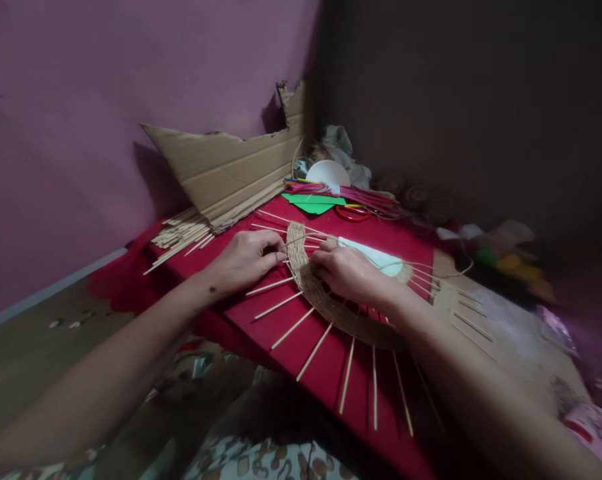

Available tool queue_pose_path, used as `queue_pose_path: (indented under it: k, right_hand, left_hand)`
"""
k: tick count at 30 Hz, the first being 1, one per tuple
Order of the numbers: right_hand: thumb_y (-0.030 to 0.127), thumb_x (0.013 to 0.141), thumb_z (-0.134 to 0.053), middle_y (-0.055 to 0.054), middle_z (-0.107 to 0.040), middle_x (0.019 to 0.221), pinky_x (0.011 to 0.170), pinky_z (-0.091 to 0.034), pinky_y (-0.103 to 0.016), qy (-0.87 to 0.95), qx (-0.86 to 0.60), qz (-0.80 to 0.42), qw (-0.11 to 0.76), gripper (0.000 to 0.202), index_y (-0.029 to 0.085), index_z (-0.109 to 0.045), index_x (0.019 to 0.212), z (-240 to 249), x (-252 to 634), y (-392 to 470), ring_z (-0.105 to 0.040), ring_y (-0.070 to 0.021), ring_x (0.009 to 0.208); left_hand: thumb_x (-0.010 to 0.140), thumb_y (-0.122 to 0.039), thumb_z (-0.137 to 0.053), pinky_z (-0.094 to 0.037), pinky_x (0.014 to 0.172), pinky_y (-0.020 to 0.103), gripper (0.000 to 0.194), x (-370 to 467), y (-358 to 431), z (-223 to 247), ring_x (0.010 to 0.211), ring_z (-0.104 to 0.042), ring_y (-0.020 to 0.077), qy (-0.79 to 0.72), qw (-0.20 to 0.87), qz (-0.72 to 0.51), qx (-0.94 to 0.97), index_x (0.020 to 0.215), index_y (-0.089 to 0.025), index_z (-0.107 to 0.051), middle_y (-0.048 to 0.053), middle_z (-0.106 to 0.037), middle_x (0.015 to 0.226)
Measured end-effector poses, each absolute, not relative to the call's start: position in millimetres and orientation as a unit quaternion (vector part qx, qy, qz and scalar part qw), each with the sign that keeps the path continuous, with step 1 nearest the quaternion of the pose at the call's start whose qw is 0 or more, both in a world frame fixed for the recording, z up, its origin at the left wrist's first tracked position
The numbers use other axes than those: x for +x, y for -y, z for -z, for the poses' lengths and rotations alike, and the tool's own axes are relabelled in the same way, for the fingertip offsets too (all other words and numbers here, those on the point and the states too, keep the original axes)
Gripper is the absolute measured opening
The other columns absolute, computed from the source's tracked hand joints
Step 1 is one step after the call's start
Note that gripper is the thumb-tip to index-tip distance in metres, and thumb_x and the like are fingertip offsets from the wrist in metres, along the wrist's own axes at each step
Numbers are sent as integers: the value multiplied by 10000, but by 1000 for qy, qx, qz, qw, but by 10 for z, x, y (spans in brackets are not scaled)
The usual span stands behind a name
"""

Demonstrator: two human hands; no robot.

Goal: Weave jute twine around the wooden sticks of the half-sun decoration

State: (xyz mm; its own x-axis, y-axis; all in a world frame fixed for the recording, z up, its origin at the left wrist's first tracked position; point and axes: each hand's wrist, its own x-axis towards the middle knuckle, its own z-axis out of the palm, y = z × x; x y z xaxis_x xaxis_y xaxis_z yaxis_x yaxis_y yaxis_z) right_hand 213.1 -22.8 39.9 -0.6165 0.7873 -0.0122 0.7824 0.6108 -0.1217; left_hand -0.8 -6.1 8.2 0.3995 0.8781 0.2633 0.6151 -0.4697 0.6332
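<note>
- A curved woven band (331, 312) lay on the desk (411, 233), which had a red top.
- Thin sticks (315, 352) poked out from the band like sun rays.
- The left hand (248, 257) was at the band's outer edge, near its far end. Its grip was closed, with the thumb and a finger pinching a string (445, 276).
- The string went over the band, past the right hand, and away to the right in a loose bend.
- The right hand (338, 267) was at the band's inner edge, with its fingers curled. I could not tell what its grip had in it.
- A pale paper (371, 255) sat inside the curve, just beside the right hand.
- More weaving (445, 299) showed past the right arm. The arm covered part of the way, so I could not see if it joined the band.
- A big piece of cardboard (241, 167) stood tilted by the purple wall (81, 133).
- A pile of sticks (183, 230) lay at the cardboard's near end.
- Farther back were green paper (313, 205), a red loop (351, 219) like a scissors handle, and a white round thing (328, 175).
</note>
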Motion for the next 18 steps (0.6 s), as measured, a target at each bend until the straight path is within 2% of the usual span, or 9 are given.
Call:
queue_pose_path:
  k: [6, 13, 16, 18]
  right_hand:
    - [137, 858, -525, -69, -636, 896, 770, -413, -271, 900, -417, -121, 27, 171, 154, -695, 863, -448, 2203, 267, -565, -166, 832]
    - [138, 871, -522, -64, -654, 919, 781, -417, -284, 901, -412, -131, 42, 181, 166, -701, 875, -406, 2229, 277, -563, -168, 844]
    - [192, 892, -510, -63, -654, 899, 745, -409, -280, 900, -419, -118, 26, 179, 168, -687, 875, -413, 2220, 301, -562, -163, 816]
    - [289, 899, -530, -63, -646, 872, 709, -397, -281, 897, -431, -96, 13, 187, 170, -667, 852, -424, 2196, 336, -558, -169, 797]
  left_hand:
    - [773, -273, -551, -418, 670, 232, 155, -7, 163, -89, 700, -594, 131, -439, 271, -315, 797, 766, -176, -672, -13, -673, 741]
    - [798, -251, -546, -423, 691, 241, 161, -139, 379, -61, 725, -577, 126, -470, 201, -384, 769, 765, -160, -674, 12, -661, 784]
    - [794, -236, -553, -423, 666, 236, 135, -198, 494, -20, 705, -559, 119, -488, 189, -403, 751, 759, -155, -654, 13, -631, 773]
    - [790, -222, -553, -415, 626, 228, 119, -216, 557, 14, 674, -544, 113, -498, 196, -402, 742, 751, -155, -642, 8, -615, 754]
